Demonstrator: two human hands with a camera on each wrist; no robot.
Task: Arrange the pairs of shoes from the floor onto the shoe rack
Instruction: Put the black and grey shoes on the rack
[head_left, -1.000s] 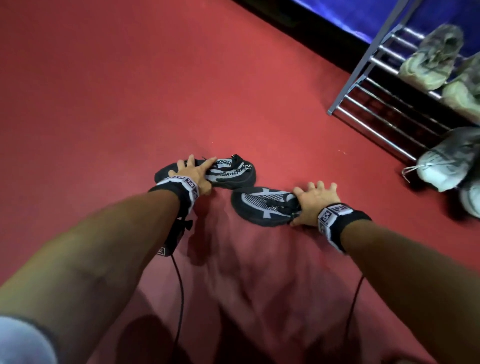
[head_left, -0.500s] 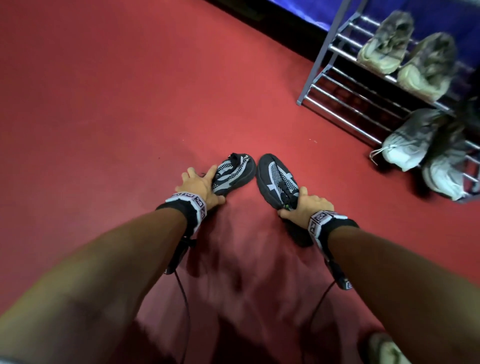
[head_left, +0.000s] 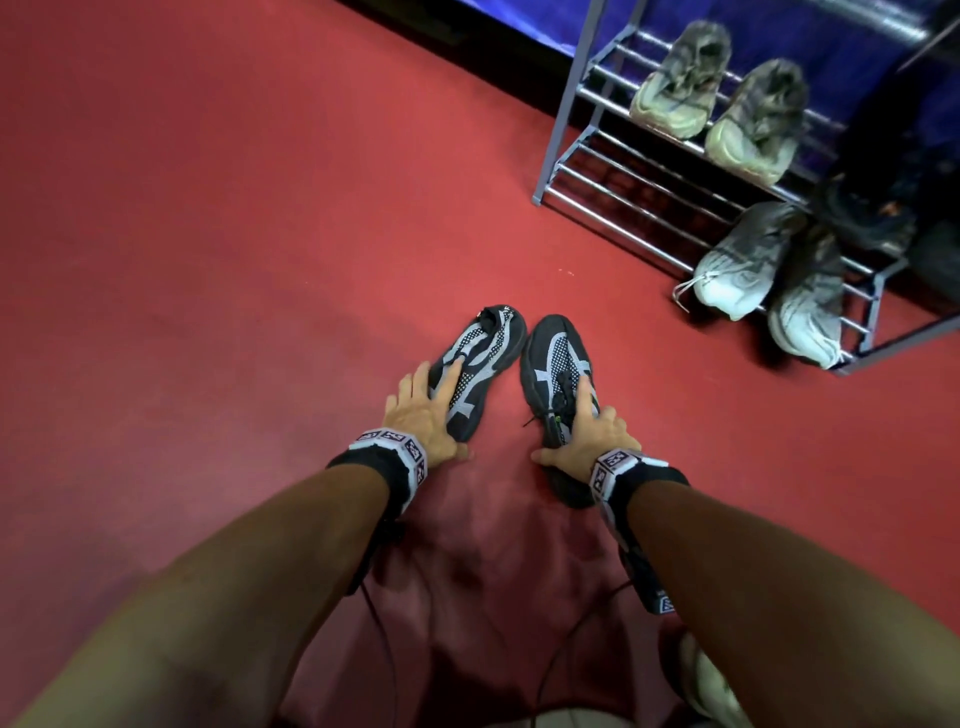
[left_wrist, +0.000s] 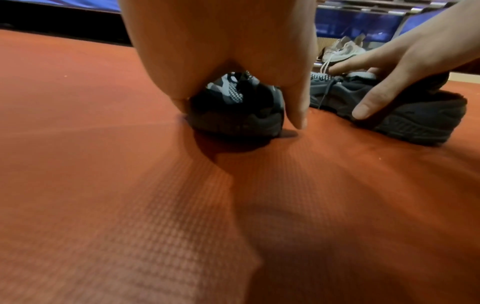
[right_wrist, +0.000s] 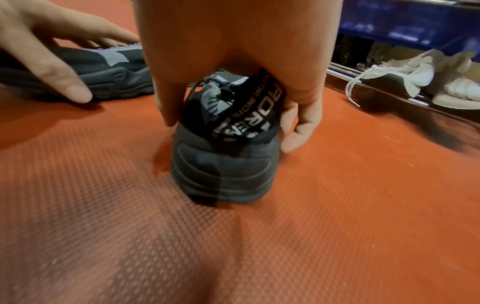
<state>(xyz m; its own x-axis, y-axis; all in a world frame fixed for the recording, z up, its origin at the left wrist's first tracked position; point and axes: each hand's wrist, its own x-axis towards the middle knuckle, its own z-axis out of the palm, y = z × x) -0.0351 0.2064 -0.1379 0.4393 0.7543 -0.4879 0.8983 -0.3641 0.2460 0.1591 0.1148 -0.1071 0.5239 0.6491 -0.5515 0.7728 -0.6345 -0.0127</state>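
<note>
Both hands are clamped over the black pair on the red floor (head_left: 208, 260) at lower centre: the left hand (head_left: 422, 415) on the left shoe (head_left: 480, 358), the right hand (head_left: 589, 434) on the right shoe (head_left: 553, 358). Light, soft mesh uppers are judged likely, so the stiffer heels are best gripped before the shoe rack (head_left: 587, 140), upper right, is reached.

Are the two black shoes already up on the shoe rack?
No, both black shoes lie on the red floor, short of the shoe rack.

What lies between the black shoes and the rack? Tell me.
Only bare red floor separates the black shoes from the rack, as the head view shows.
</note>
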